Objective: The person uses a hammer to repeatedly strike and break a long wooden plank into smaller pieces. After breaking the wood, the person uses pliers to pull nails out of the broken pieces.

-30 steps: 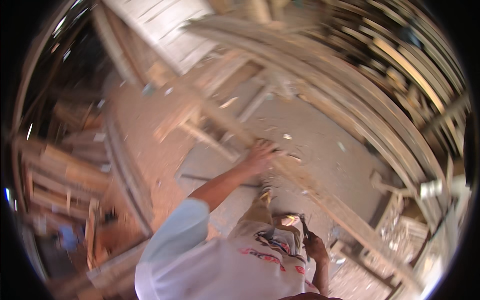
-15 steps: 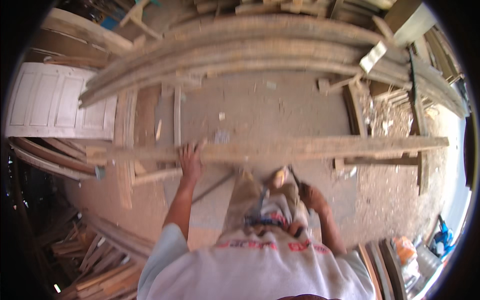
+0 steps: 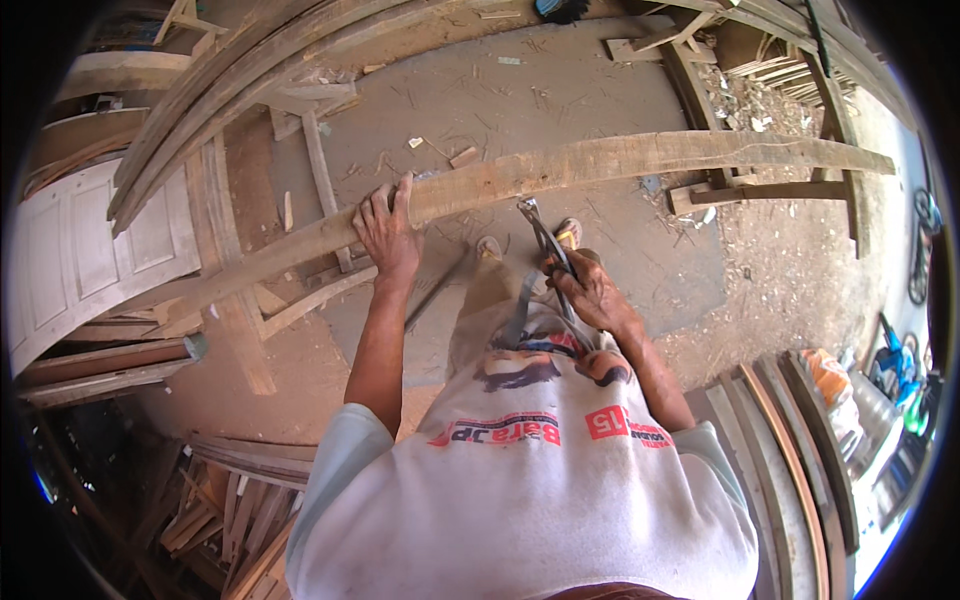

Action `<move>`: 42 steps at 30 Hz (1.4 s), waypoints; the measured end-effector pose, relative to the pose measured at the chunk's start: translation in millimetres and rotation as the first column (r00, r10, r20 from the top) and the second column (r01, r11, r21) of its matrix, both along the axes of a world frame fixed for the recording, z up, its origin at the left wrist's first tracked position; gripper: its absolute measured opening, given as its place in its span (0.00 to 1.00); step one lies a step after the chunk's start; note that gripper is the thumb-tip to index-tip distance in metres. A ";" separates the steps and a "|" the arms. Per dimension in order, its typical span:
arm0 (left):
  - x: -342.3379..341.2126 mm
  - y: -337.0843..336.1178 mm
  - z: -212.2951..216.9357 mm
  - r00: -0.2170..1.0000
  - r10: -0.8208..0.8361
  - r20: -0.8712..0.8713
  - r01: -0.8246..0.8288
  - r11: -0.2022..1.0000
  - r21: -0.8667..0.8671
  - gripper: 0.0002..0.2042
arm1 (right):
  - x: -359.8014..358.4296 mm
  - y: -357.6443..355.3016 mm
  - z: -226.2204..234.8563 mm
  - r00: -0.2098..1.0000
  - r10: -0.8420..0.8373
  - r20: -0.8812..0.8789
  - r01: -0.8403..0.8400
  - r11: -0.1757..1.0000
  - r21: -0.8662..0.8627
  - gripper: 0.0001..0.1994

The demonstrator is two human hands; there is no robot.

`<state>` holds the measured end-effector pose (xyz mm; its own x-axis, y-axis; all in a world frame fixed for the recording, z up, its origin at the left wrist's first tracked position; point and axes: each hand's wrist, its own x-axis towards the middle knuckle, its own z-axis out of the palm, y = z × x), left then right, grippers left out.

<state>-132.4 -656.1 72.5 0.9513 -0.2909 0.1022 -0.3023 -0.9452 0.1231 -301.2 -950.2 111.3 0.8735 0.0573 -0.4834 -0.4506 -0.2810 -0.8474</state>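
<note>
A long, rough wooden beam (image 3: 560, 172) lies across in front of me. My left hand (image 3: 390, 235) grips it left of the middle, with its fingers bent over the top. In my right hand (image 3: 590, 290) is a pair of dark metal pincers (image 3: 545, 238), its fingers wrapped round the handles. The jaws point up toward the beam's near edge, close below it; I cannot tell whether they touch.
Wooden trestles stand under the beam at left (image 3: 235, 290) and right (image 3: 765, 195). Long planks (image 3: 240, 95) lie beyond. A white panelled door (image 3: 100, 255) is at far left. Stacked boards (image 3: 775, 470) are at near right, scrap wood (image 3: 225, 510) at near left.
My view has tilted and shifted, so the beam sits higher in the picture. My right hand has brought the pincers up toward the beam's near edge. My left hand stays on the beam.
</note>
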 end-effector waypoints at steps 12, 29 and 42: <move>-0.5 8.0 -13.0 0.998 -0.063 0.011 0.064 0.996 -0.063 0.40 | -9.9 65.5 -24.3 0.973 -0.230 -0.021 0.223 0.960 -0.170 0.19; 0.6 6.6 -16.2 0.998 -0.042 0.036 0.042 0.999 0.003 0.42 | 56.6 -70.5 14.0 0.814 0.578 -0.056 -0.473 0.604 -0.641 0.14; 23.7 5.6 29.9 0.973 -0.054 -0.224 0.093 0.981 0.169 0.49 | 11.0 -61.9 -29.0 0.978 0.208 -0.013 -0.208 0.978 -0.015 0.17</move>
